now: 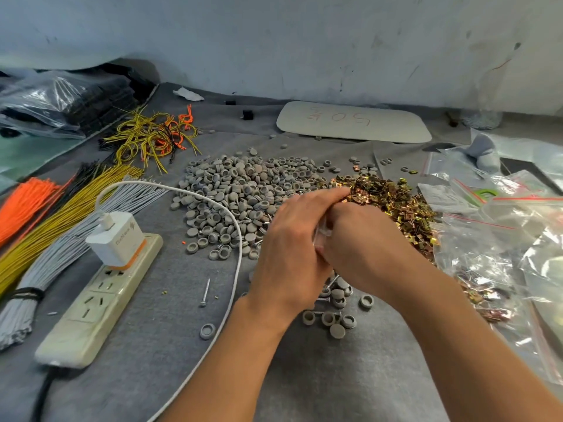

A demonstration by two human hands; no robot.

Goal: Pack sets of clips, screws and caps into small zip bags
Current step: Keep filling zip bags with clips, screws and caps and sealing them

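On the table, covered by a grey cloth (146, 354), the left grip (292, 248) and the right grip (362, 239) meet just above the near edge of the heaps. Both are clenched around a small clear bag (320, 236), of which only a sliver shows between them. The left fingers (329, 196) lie over the right ones and hide them, and the bag's contents cannot be made out. Behind the left grip spreads a broad heap of grey caps (240, 187). Touching it on the right, behind the right grip, is a heap of brass-coloured clips (396, 202). A few more caps and some screws (330, 283) lie just under the wrists, and a single screw (205, 292) lies apart to the left, near a white cable (239, 239). The cable runs up to a charger (117, 239) plugged into a power strip (97, 303). Clear zip bags (502, 239) are piled at the right, some holding clips.
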